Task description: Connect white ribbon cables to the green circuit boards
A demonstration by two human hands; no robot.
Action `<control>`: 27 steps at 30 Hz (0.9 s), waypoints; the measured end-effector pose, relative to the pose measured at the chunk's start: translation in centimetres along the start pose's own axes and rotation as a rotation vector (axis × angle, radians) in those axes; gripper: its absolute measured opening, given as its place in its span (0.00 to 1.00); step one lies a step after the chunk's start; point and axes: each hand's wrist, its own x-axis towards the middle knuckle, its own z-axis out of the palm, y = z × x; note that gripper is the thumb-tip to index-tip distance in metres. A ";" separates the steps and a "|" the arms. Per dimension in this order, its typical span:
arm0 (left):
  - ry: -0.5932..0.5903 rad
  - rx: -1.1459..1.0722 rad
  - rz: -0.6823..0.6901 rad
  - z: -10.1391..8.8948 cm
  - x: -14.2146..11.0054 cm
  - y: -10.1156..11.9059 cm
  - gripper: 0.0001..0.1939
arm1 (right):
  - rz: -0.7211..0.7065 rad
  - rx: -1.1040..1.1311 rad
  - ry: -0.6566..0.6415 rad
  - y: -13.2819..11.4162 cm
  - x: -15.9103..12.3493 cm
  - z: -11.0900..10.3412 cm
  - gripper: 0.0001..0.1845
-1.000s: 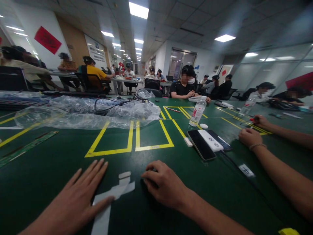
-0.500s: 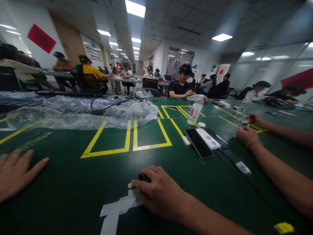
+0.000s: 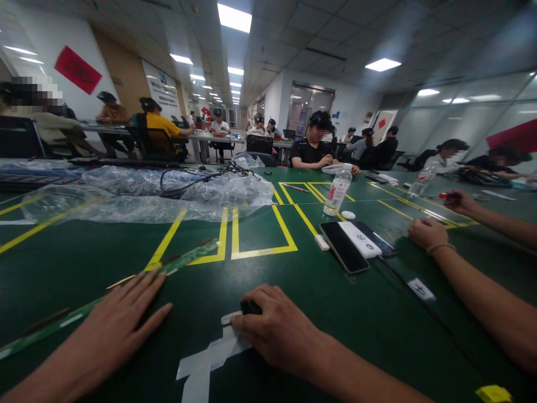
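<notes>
Left hand [image 3: 119, 322] open, laid across a long green circuit strip [image 3: 191, 258] that slants from eight to two o'clock.
Right hand [image 3: 279, 324], farther from it, curls around a dark object [image 3: 250, 307]; the strip's far end lies at ten o'clock from there.

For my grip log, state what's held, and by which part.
The right hand holds a small black object, its gripped part hidden by fingers; the left hand lies flat across the green strip, not visibly gripping.
</notes>
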 end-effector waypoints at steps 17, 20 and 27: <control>-0.156 -0.401 0.325 -5.5 2.1 12.3 0.19 | 0.115 0.133 0.089 0.9 0.5 -0.3 0.15; -0.159 -0.420 0.315 -5.4 2.5 12.2 0.15 | 0.113 0.105 0.058 1.5 0.6 -0.3 0.16; -0.103 -0.400 0.312 -4.2 2.5 12.2 0.11 | 0.089 0.114 0.057 2.3 0.9 0.2 0.14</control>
